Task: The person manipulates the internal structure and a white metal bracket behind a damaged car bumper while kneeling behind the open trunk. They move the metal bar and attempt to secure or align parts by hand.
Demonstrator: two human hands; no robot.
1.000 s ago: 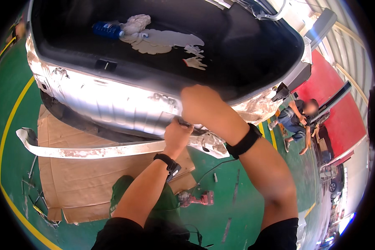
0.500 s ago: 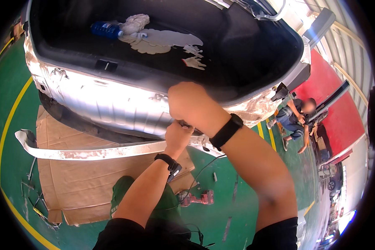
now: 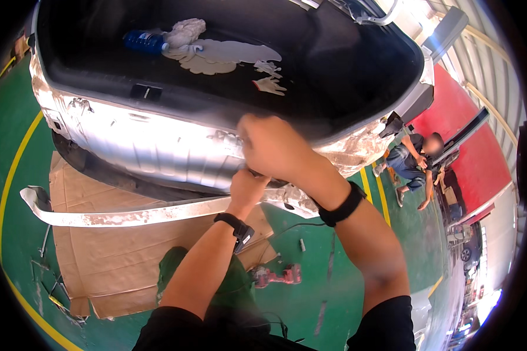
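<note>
My left hand (image 3: pixel 247 190) is closed at the rear edge of a stripped car body (image 3: pixel 146 143), beside the right part of a scuffed white bumper bar (image 3: pixel 134 216). Just above it my right hand (image 3: pixel 275 146) is closed too, its wrist bent over the bare metal panel below the trunk opening. A small dark piece shows between the two hands; most of it is covered by the fingers, so its kind is hidden. Both wrists carry black bands.
Cardboard (image 3: pixel 111 257) covers the green floor under the bar. A red cordless power tool (image 3: pixel 278 275) lies near my legs. In the trunk are a blue bottle (image 3: pixel 144 42) and white gloves (image 3: pixel 269 86). Another person (image 3: pixel 416 164) sits low at the right.
My right hand has turned at the wrist and shifted slightly right, and its forearm and band sit lower. The left hand stays nearly in place. The other person has moved their arms slightly.
</note>
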